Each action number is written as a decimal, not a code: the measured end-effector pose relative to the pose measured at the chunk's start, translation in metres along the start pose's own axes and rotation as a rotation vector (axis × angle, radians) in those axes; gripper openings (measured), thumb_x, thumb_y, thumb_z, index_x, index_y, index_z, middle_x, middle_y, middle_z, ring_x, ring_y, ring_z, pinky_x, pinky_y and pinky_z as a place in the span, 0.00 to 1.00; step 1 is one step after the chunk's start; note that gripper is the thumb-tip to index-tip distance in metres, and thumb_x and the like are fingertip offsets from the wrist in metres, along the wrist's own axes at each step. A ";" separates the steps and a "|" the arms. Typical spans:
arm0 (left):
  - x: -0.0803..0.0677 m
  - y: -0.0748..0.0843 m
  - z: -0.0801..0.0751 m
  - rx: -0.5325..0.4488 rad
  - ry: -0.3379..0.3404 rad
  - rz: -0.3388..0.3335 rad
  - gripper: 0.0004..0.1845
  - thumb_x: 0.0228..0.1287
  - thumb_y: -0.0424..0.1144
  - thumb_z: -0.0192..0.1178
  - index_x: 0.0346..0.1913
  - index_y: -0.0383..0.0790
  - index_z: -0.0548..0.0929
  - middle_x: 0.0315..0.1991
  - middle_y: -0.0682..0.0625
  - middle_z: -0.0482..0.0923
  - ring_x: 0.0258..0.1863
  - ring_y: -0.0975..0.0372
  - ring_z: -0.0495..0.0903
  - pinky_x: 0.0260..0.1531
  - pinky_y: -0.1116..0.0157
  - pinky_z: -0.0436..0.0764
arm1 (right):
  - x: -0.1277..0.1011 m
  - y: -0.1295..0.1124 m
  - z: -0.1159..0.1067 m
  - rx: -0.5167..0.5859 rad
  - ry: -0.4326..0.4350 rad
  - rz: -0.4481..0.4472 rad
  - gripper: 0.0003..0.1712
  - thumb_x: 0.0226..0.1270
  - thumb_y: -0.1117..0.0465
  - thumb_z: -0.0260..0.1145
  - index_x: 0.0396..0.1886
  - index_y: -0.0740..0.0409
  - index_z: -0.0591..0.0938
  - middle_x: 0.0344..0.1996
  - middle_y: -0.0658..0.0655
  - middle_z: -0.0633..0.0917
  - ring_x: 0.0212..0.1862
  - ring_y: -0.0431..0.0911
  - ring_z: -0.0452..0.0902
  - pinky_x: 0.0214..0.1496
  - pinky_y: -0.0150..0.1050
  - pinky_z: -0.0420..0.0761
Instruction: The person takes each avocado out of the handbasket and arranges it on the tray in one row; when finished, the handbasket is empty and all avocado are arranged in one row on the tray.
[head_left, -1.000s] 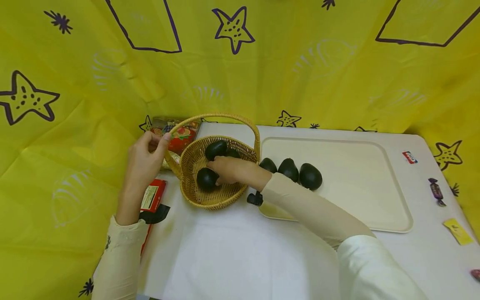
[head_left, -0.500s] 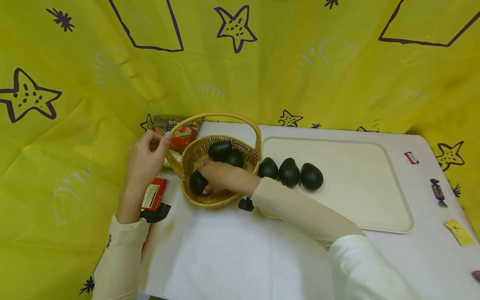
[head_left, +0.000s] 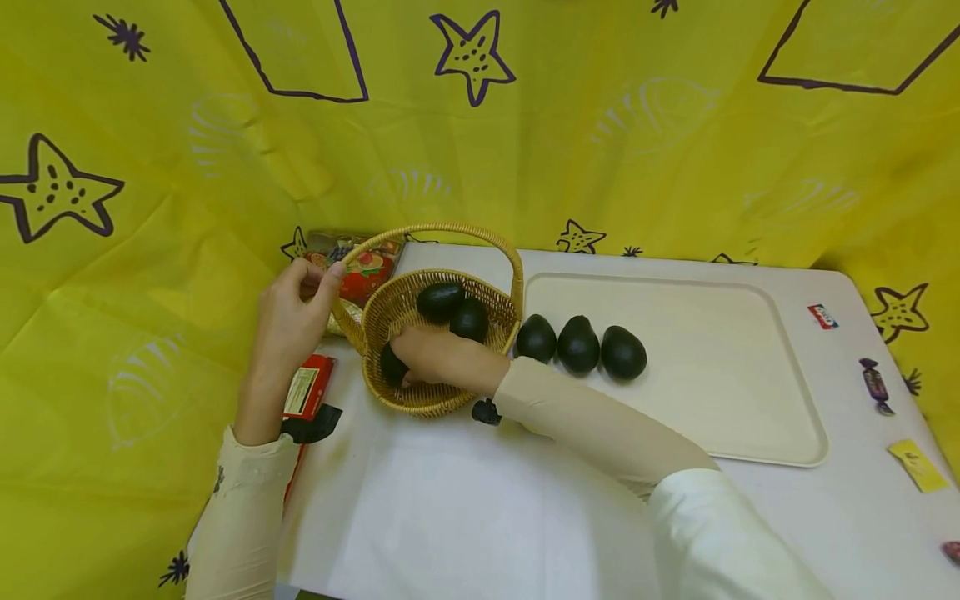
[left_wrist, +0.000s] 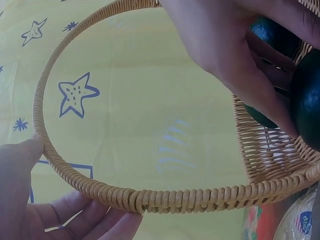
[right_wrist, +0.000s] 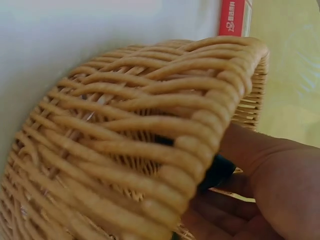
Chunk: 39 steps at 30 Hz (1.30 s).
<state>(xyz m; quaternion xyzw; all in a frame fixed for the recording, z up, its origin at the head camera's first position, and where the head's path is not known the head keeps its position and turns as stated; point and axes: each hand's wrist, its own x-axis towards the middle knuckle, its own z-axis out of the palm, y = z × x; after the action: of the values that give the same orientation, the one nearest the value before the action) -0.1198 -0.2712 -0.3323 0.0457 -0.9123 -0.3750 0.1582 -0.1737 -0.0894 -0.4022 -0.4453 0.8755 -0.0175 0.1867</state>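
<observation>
**Avocado under the right hand, at the basket's near-left wall**

Avocado (head_left: pixel 392 364) lies low in the wicker basket (head_left: pixel 420 398), by the desk's left edge. The right hand (head_left: pixel 435 357) curls over it from the right; long axis hidden. The left hand (head_left: pixel 288 321) pinches the basket handle (head_left: pixel 352 250). Three more avocados (head_left: pixel 579 343) line the tray's (head_left: pixel 750 400) left edge. A red packet (head_left: pixel 306 387) carries print, unreadable.

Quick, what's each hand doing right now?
Left hand: gripping the basket handle.
Right hand: inside the basket, fingers curled round a dark avocado.
</observation>
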 end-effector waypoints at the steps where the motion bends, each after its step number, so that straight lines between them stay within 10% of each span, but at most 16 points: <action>1: 0.000 0.000 0.000 0.000 0.000 0.001 0.29 0.79 0.63 0.54 0.47 0.36 0.80 0.44 0.42 0.83 0.44 0.55 0.78 0.49 0.57 0.73 | 0.000 0.001 0.000 0.005 0.000 -0.001 0.35 0.71 0.47 0.74 0.71 0.58 0.77 0.65 0.60 0.80 0.64 0.51 0.80 0.61 0.45 0.83; 18: -0.001 0.000 -0.001 -0.009 -0.014 0.006 0.28 0.80 0.62 0.54 0.47 0.35 0.79 0.44 0.42 0.82 0.43 0.55 0.77 0.47 0.59 0.73 | -0.032 0.021 0.001 0.232 0.105 -0.035 0.44 0.73 0.52 0.73 0.80 0.63 0.66 0.75 0.66 0.72 0.73 0.56 0.73 0.73 0.48 0.75; 39: -0.001 0.002 -0.001 -0.007 -0.025 0.001 0.29 0.80 0.62 0.53 0.47 0.35 0.78 0.44 0.42 0.81 0.42 0.55 0.76 0.45 0.58 0.73 | -0.159 0.083 -0.003 0.496 0.460 -0.002 0.46 0.74 0.50 0.72 0.83 0.61 0.63 0.78 0.61 0.70 0.79 0.55 0.65 0.77 0.53 0.69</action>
<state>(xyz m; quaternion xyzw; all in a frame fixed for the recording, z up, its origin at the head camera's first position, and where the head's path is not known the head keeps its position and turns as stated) -0.1189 -0.2699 -0.3301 0.0399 -0.9129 -0.3786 0.1473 -0.1541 0.0852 -0.3664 -0.3715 0.8634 -0.3302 0.0868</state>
